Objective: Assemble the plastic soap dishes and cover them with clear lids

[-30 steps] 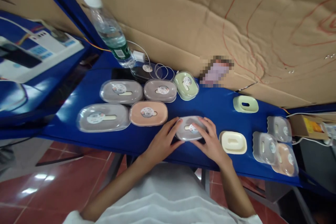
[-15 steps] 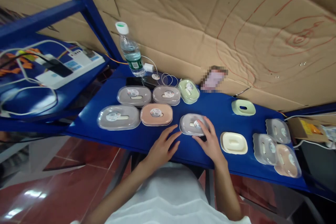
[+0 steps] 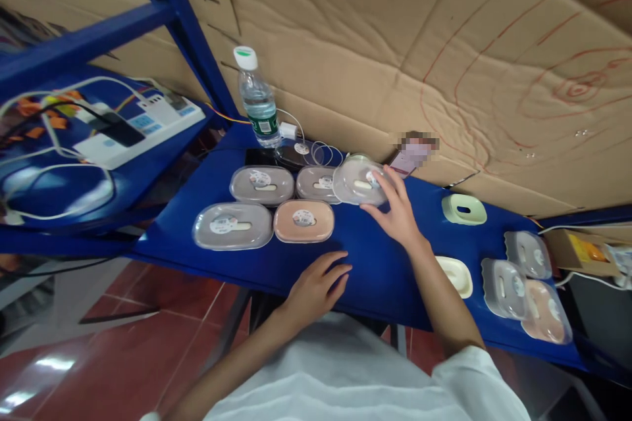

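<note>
In my right hand is a grey oval box with a clear lid, gripped at its right end and raised over the back of the table. It partly covers a green lidded box behind it. My left hand hovers by the front edge with fingers apart, holding nothing. To its upper left stand a peach lidded box and several grey ones, among them a large grey box, another grey box and a partly hidden grey box.
A water bottle stands behind the boxes, with a phone against the cardboard. On the right lie a green cover with a slot, a cream piece partly behind my forearm, and lidded boxes. A power strip is at left.
My right hand has lifted the grey box and carried it toward the back, over the green box. My left hand has drawn slightly back toward me. The view has shifted a little.
</note>
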The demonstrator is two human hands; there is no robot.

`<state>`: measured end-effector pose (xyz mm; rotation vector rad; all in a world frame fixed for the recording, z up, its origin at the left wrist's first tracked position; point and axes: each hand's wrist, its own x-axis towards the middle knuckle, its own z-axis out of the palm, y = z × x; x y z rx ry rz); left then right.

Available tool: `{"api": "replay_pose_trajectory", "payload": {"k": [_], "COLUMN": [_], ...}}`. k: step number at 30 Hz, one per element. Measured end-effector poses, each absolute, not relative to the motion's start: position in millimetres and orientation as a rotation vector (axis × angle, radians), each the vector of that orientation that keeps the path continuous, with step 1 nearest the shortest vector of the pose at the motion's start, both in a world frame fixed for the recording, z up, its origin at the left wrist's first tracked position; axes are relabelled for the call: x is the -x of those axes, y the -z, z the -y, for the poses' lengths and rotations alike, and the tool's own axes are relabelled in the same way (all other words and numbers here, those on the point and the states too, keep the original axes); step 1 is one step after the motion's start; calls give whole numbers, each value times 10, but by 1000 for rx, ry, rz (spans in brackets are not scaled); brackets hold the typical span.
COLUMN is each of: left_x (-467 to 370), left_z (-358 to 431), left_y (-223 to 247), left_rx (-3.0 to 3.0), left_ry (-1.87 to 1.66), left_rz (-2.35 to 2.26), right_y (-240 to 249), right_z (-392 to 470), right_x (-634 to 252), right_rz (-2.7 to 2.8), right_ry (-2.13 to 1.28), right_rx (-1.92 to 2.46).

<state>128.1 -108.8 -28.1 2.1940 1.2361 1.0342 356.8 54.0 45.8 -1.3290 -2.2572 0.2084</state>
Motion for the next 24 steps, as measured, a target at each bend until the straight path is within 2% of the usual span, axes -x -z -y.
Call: {"api": "replay_pose_trajectory", "payload": {"k": [4,10,14,17,20,24], "left_x": [-1279,-1270,-946,-468,-35,170], "left_z": [1081,1100,995,613,-47,-966], "left_y": [281,228,-121,-500,-738,-726], "left_rx": [-2154,-2148,-2248,-2331,-2475,-2592], "left_ry": [-1041,-1081,-1260,-1341,-1110,-611], "left_rz": [-1251,-1155,-1045,-1235,-1413,-1404], "right_y": [-466,-366,-387,-475,-572,-595], "right_z": [-904,-966,-845,-617,-231,444], "right_x": [-3343,-3404,-3487,-3538,-3676,-4126], "right_rz": [2251,2298,2326,2276,2242,2096], "right_ry": [-155,-188,-133,-28,31,85], "right_rx": [1406,1400,1456,1447,1476,1629]}}
